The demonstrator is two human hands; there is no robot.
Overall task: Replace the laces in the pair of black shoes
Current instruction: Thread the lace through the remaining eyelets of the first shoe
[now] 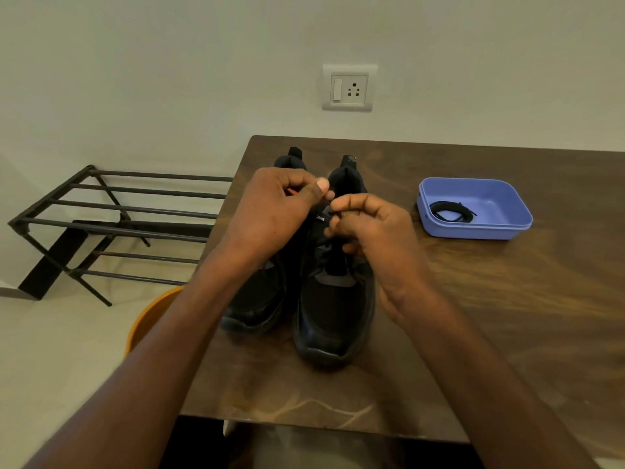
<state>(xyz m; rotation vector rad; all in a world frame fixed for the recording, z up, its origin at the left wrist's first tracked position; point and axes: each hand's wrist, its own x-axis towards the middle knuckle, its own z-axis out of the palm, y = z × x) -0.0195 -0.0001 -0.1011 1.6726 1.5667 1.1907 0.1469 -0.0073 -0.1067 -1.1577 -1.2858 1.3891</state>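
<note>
Wooden table (473, 299) — both hands (324, 214) curled, pinching the right shoe's (334, 299) lace (333, 216).

Dim, soft light — edges bowed, perhaps slightly blurred.

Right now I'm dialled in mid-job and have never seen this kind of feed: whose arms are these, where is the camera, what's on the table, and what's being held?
There is no machine here. A person works bare-handed, and the one picture comes from a camera on their head, looking forward and down. The left hand and right hand meet over the right shoe of a black pair; the left shoe stands beside it. Both hands have curled fingers that seem to pinch the lace near the tongue, though the lace itself is hard to make out. On the wooden table also sits a blue tray with a coiled black lace in it. A metal rack stands on the floor at left.
</note>
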